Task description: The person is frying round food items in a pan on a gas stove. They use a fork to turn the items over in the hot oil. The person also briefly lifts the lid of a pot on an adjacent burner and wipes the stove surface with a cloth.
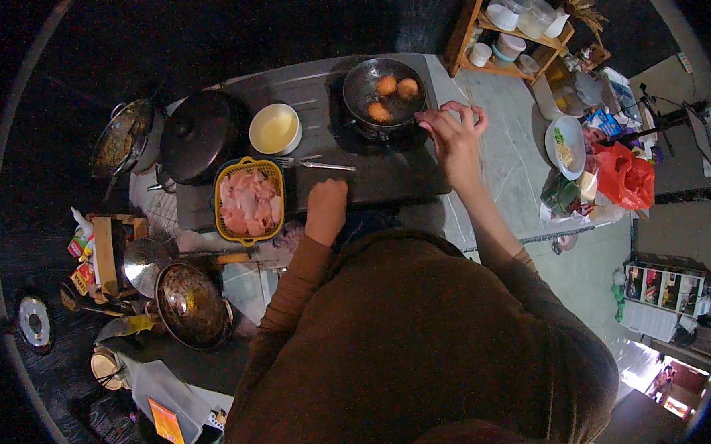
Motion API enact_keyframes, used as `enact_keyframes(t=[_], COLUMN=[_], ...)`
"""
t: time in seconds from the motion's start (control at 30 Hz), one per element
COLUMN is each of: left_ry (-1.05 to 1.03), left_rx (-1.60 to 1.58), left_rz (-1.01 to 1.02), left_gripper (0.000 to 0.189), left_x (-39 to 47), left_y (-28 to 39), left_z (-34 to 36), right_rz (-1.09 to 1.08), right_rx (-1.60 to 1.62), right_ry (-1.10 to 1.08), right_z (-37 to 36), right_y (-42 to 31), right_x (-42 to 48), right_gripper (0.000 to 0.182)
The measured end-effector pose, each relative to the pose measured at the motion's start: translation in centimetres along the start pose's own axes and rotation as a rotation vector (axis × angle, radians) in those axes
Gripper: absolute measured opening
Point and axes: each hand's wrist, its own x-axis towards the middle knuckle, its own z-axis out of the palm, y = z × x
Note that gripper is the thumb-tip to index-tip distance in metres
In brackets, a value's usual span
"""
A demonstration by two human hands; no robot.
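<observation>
Three brown eggs (386,86) lie in a small dark pan (355,95) on the stove. My right hand (454,135) is at the lower right rim of that pan, with its thumb and a finger near the rim; whether they pinch anything cannot be told. Near the stove's front edge, my left hand (327,202) is closed, its fingertips hidden. Just beyond it lies a metal fork (328,164) beside another thin utensil. Raw chicken pieces (248,197) fill a yellow plastic basket (282,202) left of my left hand. Behind the basket stands a white bowl of pale yellow liquid (278,129).
A black lidded pot (197,137) stands left of the bowl. On the right counter are a wooden rack (463,32) with jars, a white bowl with chopped food (577,162) and a red plastic bag (624,178). A stained wok (191,304) is at the lower left.
</observation>
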Motion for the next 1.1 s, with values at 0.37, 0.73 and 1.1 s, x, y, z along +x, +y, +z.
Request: enact_keyframes(t=[0.37,0.73,1.1], left_ry=[0.084,0.088,0.041], left_rx=[-0.076,-0.051,-0.070], left_rz=[0.014,0.016,0.025], left_gripper=[0.003,0.006,0.006], left_x=[-0.2,-0.4,-0.1], left_y=[-0.1,0.2,0.0], left_z=[0.2,-0.2,-0.3], right_rz=[-0.014,0.100,0.262], right_rx=[-0.056,0.047,0.064], right_ry=[0.042,0.041,0.105], right_z=[1.6,-0.2,-1.1], right_y=[2.1,0.7,1.3], right_x=[0.6,-1.9,-1.8], right_gripper=[0.020,0.012,0.009])
